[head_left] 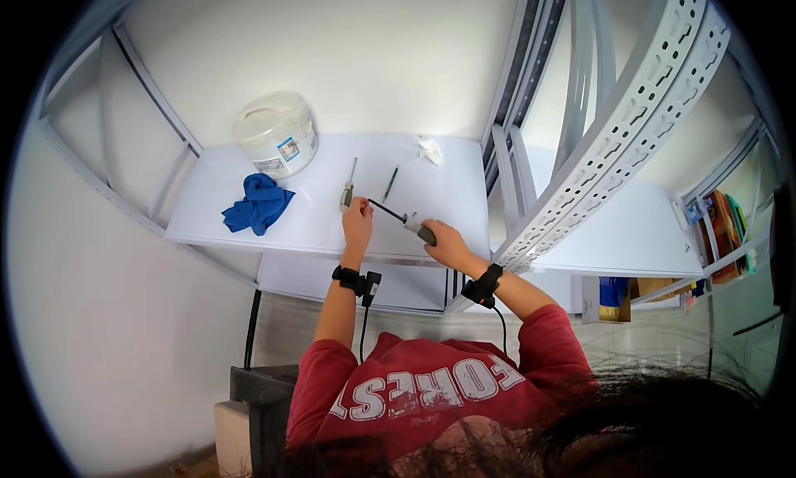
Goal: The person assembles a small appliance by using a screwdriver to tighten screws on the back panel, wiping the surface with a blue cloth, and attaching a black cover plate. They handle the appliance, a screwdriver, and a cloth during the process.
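The right hand [450, 244] grips the held screwdriver [412, 223] by its handle, while the left hand [357, 223] closes its fingertips on the far end of the shaft. This screwdriver has a straight, thin, dark shaft and a thick grey handle with a blackish rear part; it slants across the front half of the white shelf [452, 196], between the two hands. Each wrist wears one black strap, two in all. Just beyond the left hand lies a second screwdriver [347, 196], grey-handled with a pale shaft, making two. Near it is one dark green pen [390, 182]. Farther out are one crumpled white tissue [429, 150] toward the back right, one blue cloth [259, 204] on the left, and one lidded white bucket [276, 135] behind the cloth.
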Demonstrator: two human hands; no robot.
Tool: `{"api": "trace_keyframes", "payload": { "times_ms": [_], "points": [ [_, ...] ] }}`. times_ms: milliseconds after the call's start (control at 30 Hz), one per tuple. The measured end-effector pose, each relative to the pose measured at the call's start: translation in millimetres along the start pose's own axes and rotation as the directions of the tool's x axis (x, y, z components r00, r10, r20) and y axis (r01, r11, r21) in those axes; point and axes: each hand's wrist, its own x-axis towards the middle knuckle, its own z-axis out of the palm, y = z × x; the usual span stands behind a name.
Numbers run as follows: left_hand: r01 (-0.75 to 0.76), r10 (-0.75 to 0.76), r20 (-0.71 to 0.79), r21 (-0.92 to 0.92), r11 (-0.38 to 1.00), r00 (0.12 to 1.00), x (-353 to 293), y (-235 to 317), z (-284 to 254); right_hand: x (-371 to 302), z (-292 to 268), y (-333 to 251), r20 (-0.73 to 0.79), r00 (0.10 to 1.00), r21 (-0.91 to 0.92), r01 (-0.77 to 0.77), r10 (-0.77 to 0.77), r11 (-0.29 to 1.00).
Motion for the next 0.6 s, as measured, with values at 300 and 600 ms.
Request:
{"api": "trace_keyframes", "payload": {
  "times_ms": [300,600],
  "points": [
    [0.043,-0.044,-0.03,-0.032,0.999,0.999,2,3,-14,-1,1,-12,0.021,0.998,0.043,0.052,-0.053,0.998],
    [0.072,-0.081,-0.061,-0.127,0.989,0.995,1,5,-9,-5,0,-9,-0.002,0.996,0.044,0.086,-0.086,0.995]
  ]
}}
